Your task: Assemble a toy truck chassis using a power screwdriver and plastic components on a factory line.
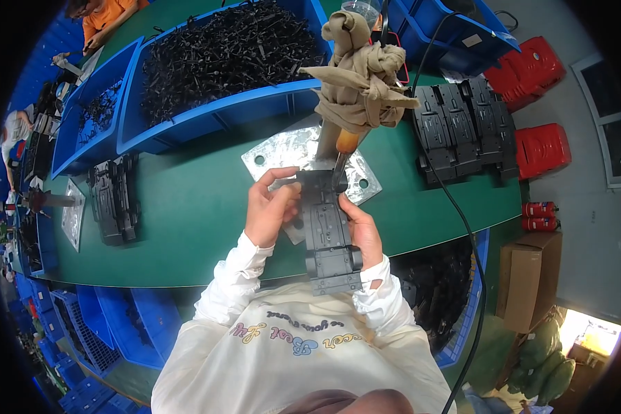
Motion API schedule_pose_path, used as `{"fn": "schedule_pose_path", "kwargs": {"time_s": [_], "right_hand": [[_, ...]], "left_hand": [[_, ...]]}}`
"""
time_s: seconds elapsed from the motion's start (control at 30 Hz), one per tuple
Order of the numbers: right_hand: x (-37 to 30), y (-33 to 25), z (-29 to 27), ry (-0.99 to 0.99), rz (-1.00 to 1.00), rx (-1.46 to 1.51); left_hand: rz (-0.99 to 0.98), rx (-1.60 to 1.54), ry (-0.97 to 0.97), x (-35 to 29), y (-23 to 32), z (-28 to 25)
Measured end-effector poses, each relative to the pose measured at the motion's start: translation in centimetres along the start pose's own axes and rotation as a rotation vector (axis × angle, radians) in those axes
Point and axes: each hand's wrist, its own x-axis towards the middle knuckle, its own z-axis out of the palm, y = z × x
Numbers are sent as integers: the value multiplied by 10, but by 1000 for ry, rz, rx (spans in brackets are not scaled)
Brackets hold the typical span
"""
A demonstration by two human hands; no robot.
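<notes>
A long black moulded plastic part (326,231) lies lengthwise in front of me, its near end close to my shirt. My left hand (272,207) has its fingers bent at the far left corner of the part, closed on that edge. Along the right side, my right hand (361,231) grips the part, some of its fingers hidden beneath. A tool with an orange handle (348,141) and a thin metal shank points down at the part's far right corner; whether it touches cannot be made out. Above it, beige cloth (362,76) is knotted around the tool's stand.
Beneath the stand is a silver metal plate (276,153) on the green table (207,241). A large blue bin (214,124) of small black pieces stands at the far left. More black parts (114,200) lie left, others (462,127) right. A black cable (472,241) hangs at right.
</notes>
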Motion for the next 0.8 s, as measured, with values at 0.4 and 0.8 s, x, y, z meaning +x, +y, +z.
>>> {"fn": "schedule_pose_path", "kwargs": {"time_s": [0.4, 0.8], "right_hand": [[-2, -1, 9, -20, -24, -6], [1, 0, 4, -8, -37, -35]], "left_hand": [[9, -1, 6, 0, 4, 1], [13, 4, 7, -1, 5, 1]]}}
